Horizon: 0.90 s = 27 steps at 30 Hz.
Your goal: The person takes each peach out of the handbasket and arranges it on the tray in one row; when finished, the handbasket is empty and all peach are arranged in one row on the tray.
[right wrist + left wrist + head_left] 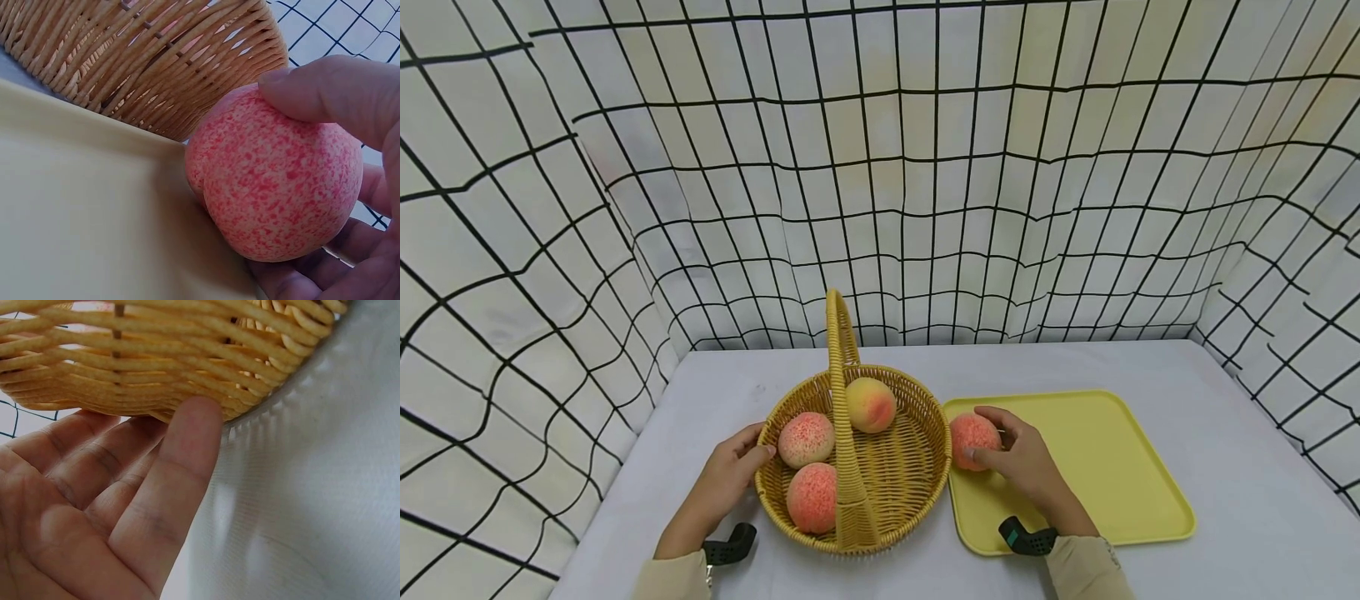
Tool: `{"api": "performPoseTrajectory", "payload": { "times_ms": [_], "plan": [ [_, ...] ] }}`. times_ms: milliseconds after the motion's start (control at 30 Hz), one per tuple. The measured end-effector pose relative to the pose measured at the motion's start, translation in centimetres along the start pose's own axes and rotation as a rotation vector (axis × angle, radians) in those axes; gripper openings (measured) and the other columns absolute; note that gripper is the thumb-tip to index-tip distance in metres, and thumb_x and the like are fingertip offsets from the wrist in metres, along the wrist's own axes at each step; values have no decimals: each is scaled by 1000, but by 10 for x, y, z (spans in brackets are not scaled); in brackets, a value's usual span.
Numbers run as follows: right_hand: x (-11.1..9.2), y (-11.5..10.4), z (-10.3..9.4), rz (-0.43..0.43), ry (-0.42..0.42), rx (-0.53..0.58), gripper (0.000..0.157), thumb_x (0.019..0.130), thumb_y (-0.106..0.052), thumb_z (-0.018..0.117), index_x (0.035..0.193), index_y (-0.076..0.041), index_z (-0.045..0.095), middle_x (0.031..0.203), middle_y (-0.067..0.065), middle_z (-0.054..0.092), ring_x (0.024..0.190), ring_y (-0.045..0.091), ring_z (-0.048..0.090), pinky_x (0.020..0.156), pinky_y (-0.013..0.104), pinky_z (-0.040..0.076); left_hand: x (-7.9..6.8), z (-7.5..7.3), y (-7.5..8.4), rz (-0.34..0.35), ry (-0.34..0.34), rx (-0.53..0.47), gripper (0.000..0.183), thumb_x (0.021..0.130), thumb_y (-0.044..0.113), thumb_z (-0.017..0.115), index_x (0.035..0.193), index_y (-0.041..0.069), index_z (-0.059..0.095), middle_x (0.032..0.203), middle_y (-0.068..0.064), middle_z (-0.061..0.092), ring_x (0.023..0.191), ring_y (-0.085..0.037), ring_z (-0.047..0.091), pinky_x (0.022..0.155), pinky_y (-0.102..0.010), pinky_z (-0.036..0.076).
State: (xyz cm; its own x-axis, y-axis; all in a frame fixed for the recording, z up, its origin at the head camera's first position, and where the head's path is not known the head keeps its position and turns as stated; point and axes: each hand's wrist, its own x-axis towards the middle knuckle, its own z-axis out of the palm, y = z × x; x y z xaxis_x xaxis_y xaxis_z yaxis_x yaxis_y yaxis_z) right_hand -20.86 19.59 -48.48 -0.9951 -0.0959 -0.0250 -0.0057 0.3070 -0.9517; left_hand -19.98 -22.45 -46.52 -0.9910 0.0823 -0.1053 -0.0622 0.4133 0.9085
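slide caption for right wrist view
The right hand grips a speckled peach at the edge of the yellow tray, beside the wicker basket.

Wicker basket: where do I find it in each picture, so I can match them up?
Head: the basket is near the middle of the lower half, left of the yellow tray.
Left wrist: basket across most of the top.
Right wrist: basket at upper left, partly behind the held peach.
Shared landmark: black net, at the left edge in left wrist, upper right in right wrist.

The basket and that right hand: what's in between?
A pink peach, gripped by the right hand beside the basket; the head view shows it.
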Motion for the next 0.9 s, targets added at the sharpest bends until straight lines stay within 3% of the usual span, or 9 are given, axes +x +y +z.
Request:
{"api": "performPoseTrajectory", "payload": {
  "times_ms": [900],
  "plan": [
    [1, 2, -2, -9, -84, 78, 66, 84, -7, 82, 144, -3, 55, 137, 16, 61, 109, 26, 64, 88, 27, 55, 1, 0, -1, 3, 5, 4, 51, 106, 19, 52, 152, -1, 47, 150, -25, 54, 120, -28, 66, 83, -28, 59]
  ]
}}
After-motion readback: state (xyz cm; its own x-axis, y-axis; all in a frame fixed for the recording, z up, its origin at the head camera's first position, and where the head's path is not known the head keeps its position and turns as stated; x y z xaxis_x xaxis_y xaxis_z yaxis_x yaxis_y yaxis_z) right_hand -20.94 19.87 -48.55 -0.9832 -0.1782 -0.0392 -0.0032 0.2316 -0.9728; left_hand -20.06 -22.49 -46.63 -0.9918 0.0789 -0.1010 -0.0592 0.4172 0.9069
